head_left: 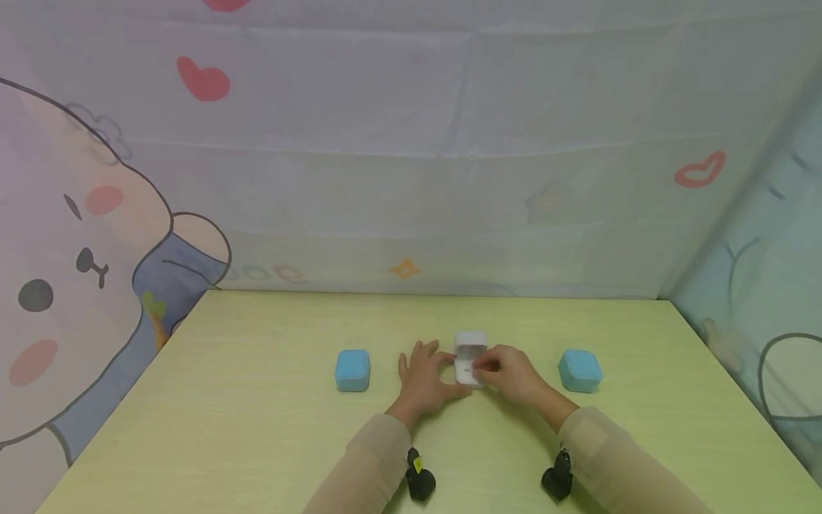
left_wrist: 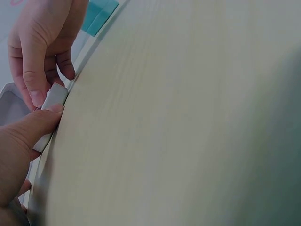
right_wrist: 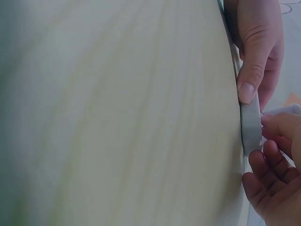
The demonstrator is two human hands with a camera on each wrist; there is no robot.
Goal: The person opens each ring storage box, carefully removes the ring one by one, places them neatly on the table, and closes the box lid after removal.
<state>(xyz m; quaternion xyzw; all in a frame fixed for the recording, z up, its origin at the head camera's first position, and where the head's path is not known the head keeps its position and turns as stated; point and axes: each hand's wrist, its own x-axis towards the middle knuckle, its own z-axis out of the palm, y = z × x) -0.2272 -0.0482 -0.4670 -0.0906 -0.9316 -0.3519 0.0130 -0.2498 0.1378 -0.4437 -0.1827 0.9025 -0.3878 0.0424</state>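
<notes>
A small white ring box (head_left: 471, 338) stands on the table with its lid raised. My left hand (head_left: 427, 380) holds the box from its left side, thumb along the front wall and index finger toward the back. Over the box's right part, my right hand (head_left: 514, 375) pinches a thin ring (left_wrist: 37, 108) between thumb and index finger at the insert; the fingertips mostly hide it. In the right wrist view, the left thumb presses the box's front wall (right_wrist: 251, 125), and the right hand's other fingers lie loosely bent beside the box.
One blue box (head_left: 352, 370) sits closed to the left of my hands, and another blue box (head_left: 580, 370) to the right. The pale wooden table (head_left: 257, 428) ends at a printed cloth backdrop (head_left: 359, 200). Black camera mounts (head_left: 420, 480) are on both wrists.
</notes>
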